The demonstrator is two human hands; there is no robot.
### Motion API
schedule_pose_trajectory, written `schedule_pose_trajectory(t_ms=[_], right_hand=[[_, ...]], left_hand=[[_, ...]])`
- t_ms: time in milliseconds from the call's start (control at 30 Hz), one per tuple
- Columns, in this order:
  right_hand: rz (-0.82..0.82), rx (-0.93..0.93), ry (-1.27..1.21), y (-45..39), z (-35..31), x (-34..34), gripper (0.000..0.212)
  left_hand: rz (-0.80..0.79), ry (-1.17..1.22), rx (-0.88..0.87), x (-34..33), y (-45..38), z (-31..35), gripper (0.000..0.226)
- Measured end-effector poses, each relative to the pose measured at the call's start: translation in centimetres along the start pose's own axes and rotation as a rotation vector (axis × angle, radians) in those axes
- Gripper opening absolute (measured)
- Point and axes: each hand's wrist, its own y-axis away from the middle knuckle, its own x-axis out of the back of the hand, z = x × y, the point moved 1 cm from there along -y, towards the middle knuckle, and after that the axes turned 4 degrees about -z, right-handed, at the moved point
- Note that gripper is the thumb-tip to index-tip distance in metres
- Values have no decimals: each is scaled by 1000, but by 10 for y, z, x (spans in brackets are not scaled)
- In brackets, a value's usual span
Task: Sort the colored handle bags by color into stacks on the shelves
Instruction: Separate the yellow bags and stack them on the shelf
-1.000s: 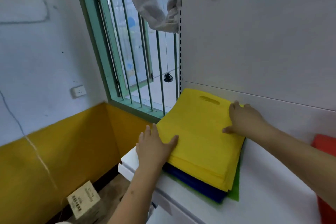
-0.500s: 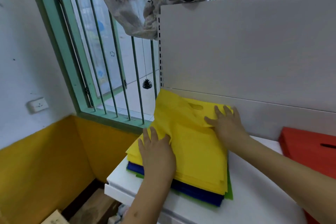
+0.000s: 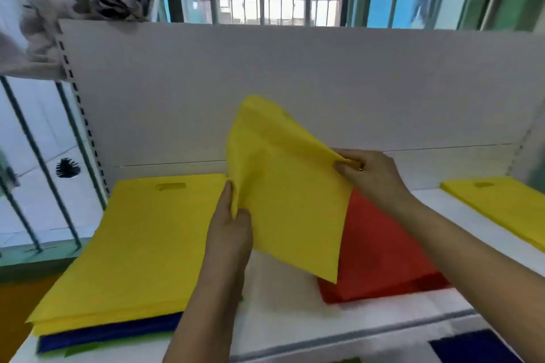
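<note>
My hands, left [image 3: 233, 224] and right [image 3: 364, 174], pinch one yellow bag [image 3: 289, 194] mid-frame above the shelf [image 3: 280, 298]. The mixed pile [image 3: 126, 259] lower left remains unsorted; red stack [image 3: 380, 253] and yellow stack [image 3: 501, 206] are started.

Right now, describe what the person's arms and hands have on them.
Both forearms are bare as far as the frame shows, with no sleeves, gloves or watch. The left hand shows no jewellery. The right hand has a small gold-coloured glint at one finger, possibly a ring.
</note>
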Motion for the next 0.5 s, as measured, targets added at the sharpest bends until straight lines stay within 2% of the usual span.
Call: schedule_pose_trajectory(t_ms=[133, 233, 367, 433, 500], right_hand=[[112, -139, 84, 24, 62, 84, 31], [181, -238, 42, 44, 122, 143, 35], [312, -338, 20, 67, 219, 224, 22], [312, -399, 48, 78, 269, 260, 25], [308, -456, 86, 88, 311, 286, 32]], left_hand=[[-83, -22, 16, -90, 7, 3, 54], [-159, -84, -3, -168, 14, -7, 49], [-164, -123, -61, -275, 36, -22, 41], [-177, -138, -129, -330, 45, -28, 53], [-214, -146, -123, -376, 53, -31, 63]])
